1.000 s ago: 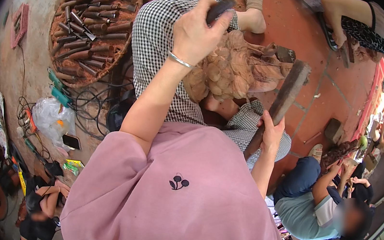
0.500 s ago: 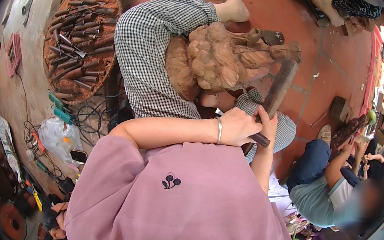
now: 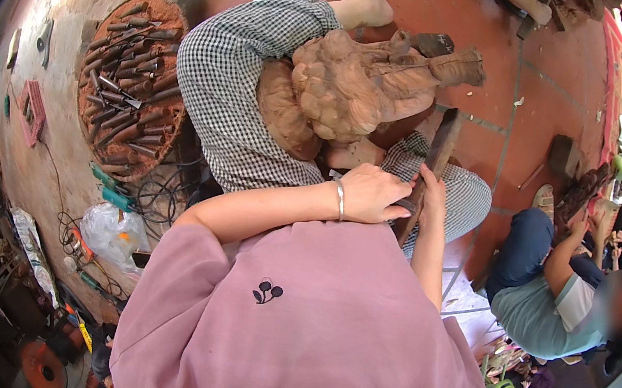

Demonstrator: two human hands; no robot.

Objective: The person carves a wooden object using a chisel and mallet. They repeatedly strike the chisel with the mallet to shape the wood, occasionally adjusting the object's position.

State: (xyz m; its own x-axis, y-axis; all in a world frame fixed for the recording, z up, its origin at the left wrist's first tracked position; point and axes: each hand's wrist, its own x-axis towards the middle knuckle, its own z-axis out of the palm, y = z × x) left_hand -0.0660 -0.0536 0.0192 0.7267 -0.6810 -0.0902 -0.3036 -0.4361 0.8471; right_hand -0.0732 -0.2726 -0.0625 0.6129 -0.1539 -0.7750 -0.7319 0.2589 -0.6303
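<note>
My left hand, with a silver bangle on its wrist, is closed around a chisel whose dark wooden handle pokes out by the thumb; its blade is mostly hidden. Fingers of my right hand wrap a long, flat, brown wooden bar, which slants up and away from my body. Both hands meet in front of my chest, the chisel handle lying against the bar. Beyond them, a knobbly carved wooden figure rests between my legs, in checkered trousers.
At left stands a round tray of sawdust and many wooden-handled chisels. Cables, a plastic bag and a pink frame lie nearby. At right are a wooden block and a seated person on the tiled floor.
The bar's far end has dropped away from the carving toward my body, and the bar stands steeper. My left hand has shifted slightly left with the chisel; less of its handle shows.
</note>
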